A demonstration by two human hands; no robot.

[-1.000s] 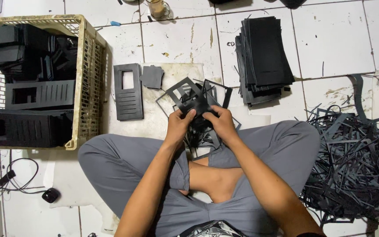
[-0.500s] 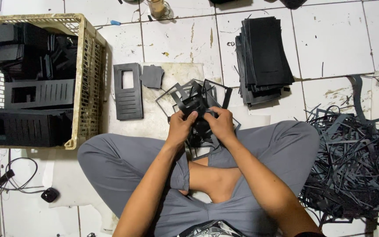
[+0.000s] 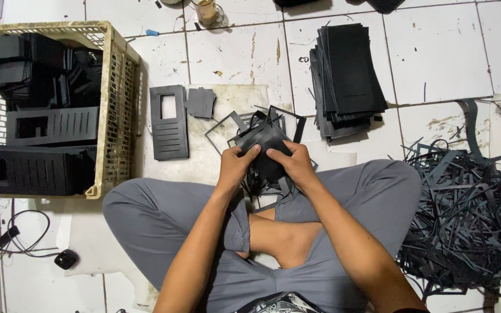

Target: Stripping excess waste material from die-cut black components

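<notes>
A person sits cross-legged on a white tiled floor [image 3: 436, 52], seen from above, working black die-cut sheet material with both bare hands. At the far left edge, a cream plastic crate [image 3: 117, 104] holds finished black slotted panels [image 3: 53, 124] stacked flat and on edge. Just right of the crate, a single black panel with a window and slots [image 3: 169, 123] lies flat on a pale board [image 3: 233, 98], with a small black square offcut [image 3: 200, 103] touching its upper right corner. At the centre, above the person's grey-trousered knees, the left hand [image 3: 234, 168] and the right hand [image 3: 297, 165] close on a black cut sheet piece [image 3: 262, 142], thumbs pressed on its top face and fingers curled beneath, the two hands nearly touching. Thin black frame offcuts [image 3: 285, 119] hang around the piece and rest on the board. Further right, toward the top of the floor, lies a stack of uncut black sheets [image 3: 349, 69], well apart from the hands. Along the right edge sprawls a heap of tangled black strip waste [image 3: 471, 214], just beside the person's right knee.
</notes>
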